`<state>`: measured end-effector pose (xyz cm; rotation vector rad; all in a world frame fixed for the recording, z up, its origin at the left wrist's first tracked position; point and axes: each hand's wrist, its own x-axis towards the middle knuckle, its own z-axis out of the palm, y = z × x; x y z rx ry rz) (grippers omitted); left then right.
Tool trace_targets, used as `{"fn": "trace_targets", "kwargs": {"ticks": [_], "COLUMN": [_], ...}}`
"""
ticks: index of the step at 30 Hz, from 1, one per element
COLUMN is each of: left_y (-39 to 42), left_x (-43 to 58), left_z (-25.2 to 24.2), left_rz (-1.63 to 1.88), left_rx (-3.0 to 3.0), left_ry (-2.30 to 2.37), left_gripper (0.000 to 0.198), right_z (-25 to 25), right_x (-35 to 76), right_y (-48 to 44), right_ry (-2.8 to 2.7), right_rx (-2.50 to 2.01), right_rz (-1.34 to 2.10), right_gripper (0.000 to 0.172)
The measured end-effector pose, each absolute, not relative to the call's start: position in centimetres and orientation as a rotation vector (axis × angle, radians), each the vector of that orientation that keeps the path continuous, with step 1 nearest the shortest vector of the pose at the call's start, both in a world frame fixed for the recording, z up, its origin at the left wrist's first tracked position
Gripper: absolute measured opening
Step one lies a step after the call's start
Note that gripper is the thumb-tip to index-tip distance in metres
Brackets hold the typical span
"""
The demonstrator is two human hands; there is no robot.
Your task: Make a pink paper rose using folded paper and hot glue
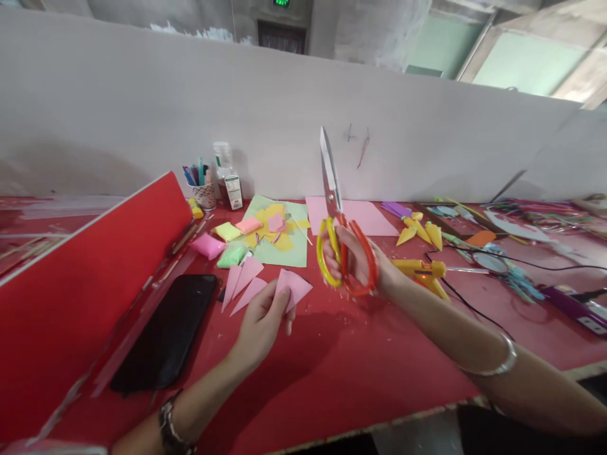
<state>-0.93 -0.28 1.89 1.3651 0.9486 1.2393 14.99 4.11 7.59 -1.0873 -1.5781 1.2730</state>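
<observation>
My right hand (353,259) grips a pair of scissors (337,221) with one yellow and one orange handle, fingers through the loops, blades closed and pointing up toward the wall. My left hand (263,319) pinches a folded pink paper cone (294,287) just above the red table (355,366). Three more pink paper cones (243,281) lie fanned out on the table right beside the left hand's fingertips.
A black phone (168,332) lies left of my left hand, beside a tilted red board (85,278). Behind are coloured paper scraps on a green sheet (279,237), a pink sheet (363,216), a pen cup (202,186), a bottle (227,177), yellow cones (422,232) and a yellow glue gun (424,272) with cable.
</observation>
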Motion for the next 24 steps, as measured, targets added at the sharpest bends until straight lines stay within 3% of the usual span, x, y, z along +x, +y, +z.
{"fn": "trace_targets", "kwargs": {"ticks": [4,10,16,21,24], "left_y": [-0.6,-1.2,-1.2,-0.6,-0.3], "left_x": [-1.8,-2.2,-1.1,-0.9,-1.0], "left_z": [4.2,7.2,8.5,8.0,7.9], "left_rz": [1.203,1.223,1.0,0.957,0.909], "left_rx": [1.528,1.62,1.532,1.27,1.183], "left_ry": [0.871,0.959,0.991,0.876,0.791], "left_gripper": [0.024,0.013,0.007,0.025,0.026], "right_z": [5.9,4.0,4.4,4.5,4.1], "right_x": [16.3,19.2,19.4,19.2,19.7], "right_y": [0.5,-2.2,-3.5,-3.2,-3.0], "right_ry": [-1.359,-1.741,-2.026,-2.179,-2.163], "right_rx": [-0.991,-1.0,-1.239,-1.338,-1.363], "right_rz": [1.57,1.241,0.856,0.626,0.602], "right_gripper": [0.04,0.033,0.037,0.042,0.044]}}
